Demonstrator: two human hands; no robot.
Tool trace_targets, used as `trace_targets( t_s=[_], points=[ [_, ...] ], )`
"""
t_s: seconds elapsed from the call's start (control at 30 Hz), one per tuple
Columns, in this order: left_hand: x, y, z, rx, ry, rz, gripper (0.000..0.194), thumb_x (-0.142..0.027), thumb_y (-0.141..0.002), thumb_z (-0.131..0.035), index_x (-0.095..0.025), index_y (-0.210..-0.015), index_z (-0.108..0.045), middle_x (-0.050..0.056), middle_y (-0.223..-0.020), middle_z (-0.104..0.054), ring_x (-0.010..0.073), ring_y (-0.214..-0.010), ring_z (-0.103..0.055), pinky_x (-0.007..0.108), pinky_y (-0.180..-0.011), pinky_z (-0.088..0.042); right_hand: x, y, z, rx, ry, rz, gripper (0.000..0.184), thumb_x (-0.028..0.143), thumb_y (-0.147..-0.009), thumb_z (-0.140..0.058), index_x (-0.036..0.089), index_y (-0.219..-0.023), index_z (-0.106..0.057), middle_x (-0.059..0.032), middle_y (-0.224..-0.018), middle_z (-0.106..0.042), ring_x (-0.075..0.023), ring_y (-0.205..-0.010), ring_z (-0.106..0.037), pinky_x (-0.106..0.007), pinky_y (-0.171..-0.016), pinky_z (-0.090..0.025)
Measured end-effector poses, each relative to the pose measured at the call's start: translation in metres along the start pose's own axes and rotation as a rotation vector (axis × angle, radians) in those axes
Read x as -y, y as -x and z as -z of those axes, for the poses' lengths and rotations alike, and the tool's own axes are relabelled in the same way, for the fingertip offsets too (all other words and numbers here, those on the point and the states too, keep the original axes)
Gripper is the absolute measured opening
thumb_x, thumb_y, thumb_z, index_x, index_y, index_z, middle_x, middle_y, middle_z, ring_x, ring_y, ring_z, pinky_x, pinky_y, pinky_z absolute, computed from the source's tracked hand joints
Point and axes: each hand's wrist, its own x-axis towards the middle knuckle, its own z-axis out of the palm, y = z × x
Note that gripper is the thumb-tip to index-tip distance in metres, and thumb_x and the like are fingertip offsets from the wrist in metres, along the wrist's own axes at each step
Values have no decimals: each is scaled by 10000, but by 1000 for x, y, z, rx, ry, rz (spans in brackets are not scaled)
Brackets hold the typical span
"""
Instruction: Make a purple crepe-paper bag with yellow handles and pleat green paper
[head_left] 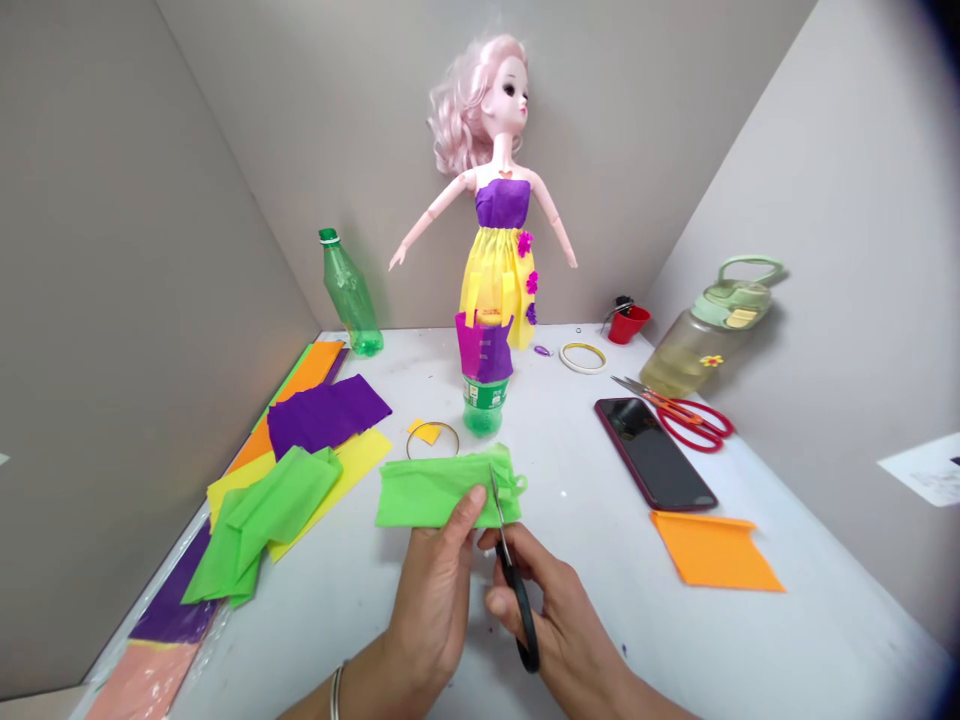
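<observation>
Loose sheets of purple, yellow and green crepe paper (300, 450) lie at the far left. The left hand (431, 600) grips a folded green crepe paper strip (439, 490), thumb on top. Across the strip's right part stand the blades of black-handled scissors (510, 570), their handles gripped closed-fingered in the right hand (551, 610). Further right lies a smartphone (652, 452).

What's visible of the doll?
The doll is plastic, with wavy pale-pink hair, jointed arms held out, a purple paper bodice and a gathered yellow crepe skirt with pink and purple paper flowers. Its lower part sits in a magenta-and-purple paper wrap on an upright green bottle.
</observation>
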Motion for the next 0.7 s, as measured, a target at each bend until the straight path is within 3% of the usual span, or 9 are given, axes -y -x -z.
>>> trace_targets(
  t_s=[0.17, 0.27, 0.7],
  points=[
    [1, 1, 1, 18, -23, -48, 285, -270, -819, -726, -247, -1098, -674, 6, -929, -689, 199, -1082, -594, 335, -1024, -415, 2, 0, 2, 2, 31, -33, 483, 689, -804, -534, 207, -841, -528, 2, -737, -513, -199, -743, -491, -282, -665, -388],
    [3, 2, 1, 37, -39, -31, 345, -275, -833, -708, -238, -1170, -648, 35, -1043, -694, 223, -1075, -607, 361, -999, -438, 0, 0, 2, -9, 26, -37, 502, 701, -801, -518, 200, -834, -531, -1, -728, -511, -206, -752, -491, -287, -665, -385],
    [7, 5, 2, 73, -69, -7, 359, -284, -847, -692, -232, -1200, -650, 63, -1177, -693, 246, -1171, -585, 388, -1066, -391, -6, 1, 1, -56, -62, -10, 559, 758, -780, -505, 200, -813, -512, 19, -707, -483, -156, -652, -410, -259, -596, -362]
  ],
)
